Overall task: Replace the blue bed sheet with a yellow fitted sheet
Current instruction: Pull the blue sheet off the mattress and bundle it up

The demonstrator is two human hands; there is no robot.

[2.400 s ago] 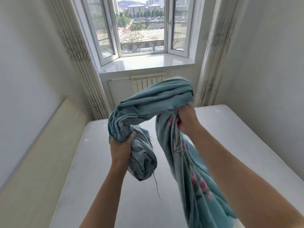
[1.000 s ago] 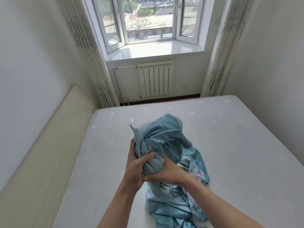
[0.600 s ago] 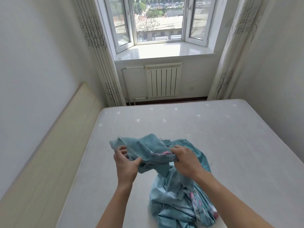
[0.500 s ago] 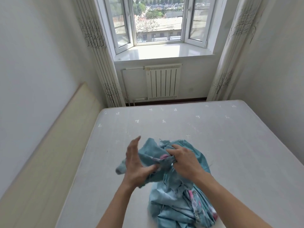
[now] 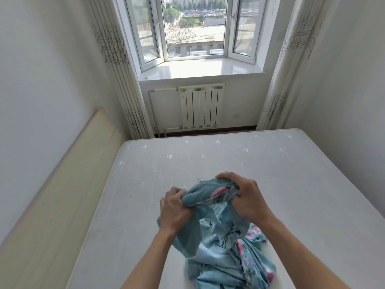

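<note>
From the head camera, the blue sheet (image 5: pixel 220 253) lies bunched on the bare white mattress (image 5: pixel 291 184), at about 6 o'clock in the view, its pink flower print showing. The left hand (image 5: pixel 175 209) grips a gathered fold at its left end, fingers curled round the cloth. The right hand (image 5: pixel 245 197) clutches the same fold just beside it, knuckles up. At 12 o'clock stands a window (image 5: pixel 193 28) with a radiator (image 5: pixel 201 106) below; curtains (image 5: pixel 116 65) hang at 11 and 1 o'clock.
</note>
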